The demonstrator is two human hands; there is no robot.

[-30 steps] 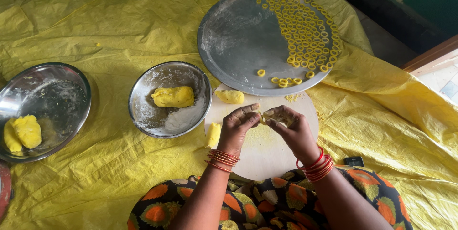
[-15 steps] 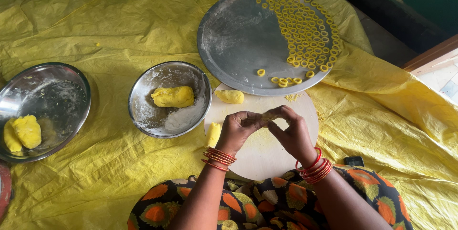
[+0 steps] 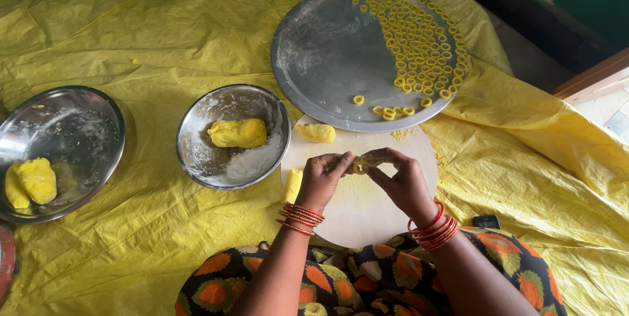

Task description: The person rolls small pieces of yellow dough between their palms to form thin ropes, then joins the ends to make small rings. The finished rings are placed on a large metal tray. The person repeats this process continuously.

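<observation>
Left hand: the left hand [image 3: 324, 182] pinches a small dough piece [image 3: 360, 166] between thumb and fingertips, over the middle of the board [image 3: 367, 218].
Right hand: the right hand [image 3: 401, 182] grips the same dough piece from the other side, so the fingertips of both hands meet on it.
Board: a round pale board, with a dough lump [image 3: 315, 132] at its far edge and a dough stick [image 3: 293, 185] at its left edge, just beside the left wrist.
Tray: a large round steel tray [image 3: 327, 54] touches the board's far edge; rows of dough rings [image 3: 419, 34] fill its right half, with a few loose rings near its near rim.
Bowls: a floured bowl [image 3: 262, 159] holding a dough roll [image 3: 238, 132] sits just left of the board; a second bowl [image 3: 78, 126] with dough lumps [image 3: 31, 182] sits well apart at the left.
Change: against half a second ago, the hands are closer together and the dough piece sits tighter between them; bowls and tray lie as before.
Room: the yellow sheet [image 3: 131, 28] is bare beyond the bowls and at the right; the tray's left half is bare metal.
</observation>
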